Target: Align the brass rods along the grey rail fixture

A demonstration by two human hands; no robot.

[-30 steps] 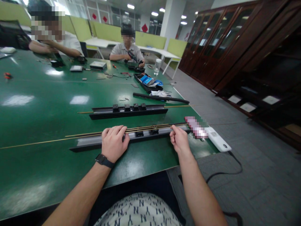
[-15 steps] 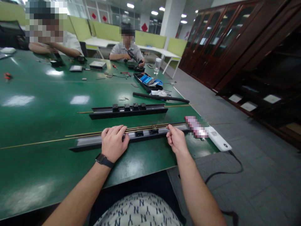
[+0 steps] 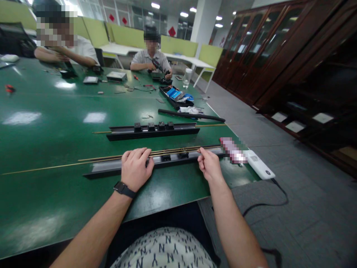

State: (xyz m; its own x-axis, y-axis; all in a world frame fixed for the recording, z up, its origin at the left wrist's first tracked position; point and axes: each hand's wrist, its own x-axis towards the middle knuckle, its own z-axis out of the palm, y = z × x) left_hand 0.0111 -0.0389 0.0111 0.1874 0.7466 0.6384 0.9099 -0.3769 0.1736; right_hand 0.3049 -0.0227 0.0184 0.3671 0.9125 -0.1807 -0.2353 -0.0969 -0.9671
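Observation:
A long black channel with a grey inner face (image 3: pixel 106 166) lies across the table in front of me, small black blocks (image 3: pixel 183 153) seated in it. Several thin brass-coloured rods (image 3: pixel 167 152) run along its length, and one sticks out far to the left. My left hand (image 3: pixel 137 165), with a dark watch on the wrist, curls over the channel and rods, fingers on the far side and thumb on the near side. Thumb and forefinger of my right hand (image 3: pixel 209 163) are pinched together at a rod over the channel's right part; the exact grip is partly hidden.
A second black channel (image 3: pixel 153 134) with several blocks lies beyond. Behind it are a black strip (image 3: pixel 192 115), white gloves (image 3: pixel 191 110) and a tool tray (image 3: pixel 175 97). A phone (image 3: pixel 232 150) and white power bank (image 3: pixel 260 165) lie right. Two people sit across the green table (image 3: pixel 64 145).
Both hands keep their places on the channel and rods. The view has shifted very slightly; little else differs.

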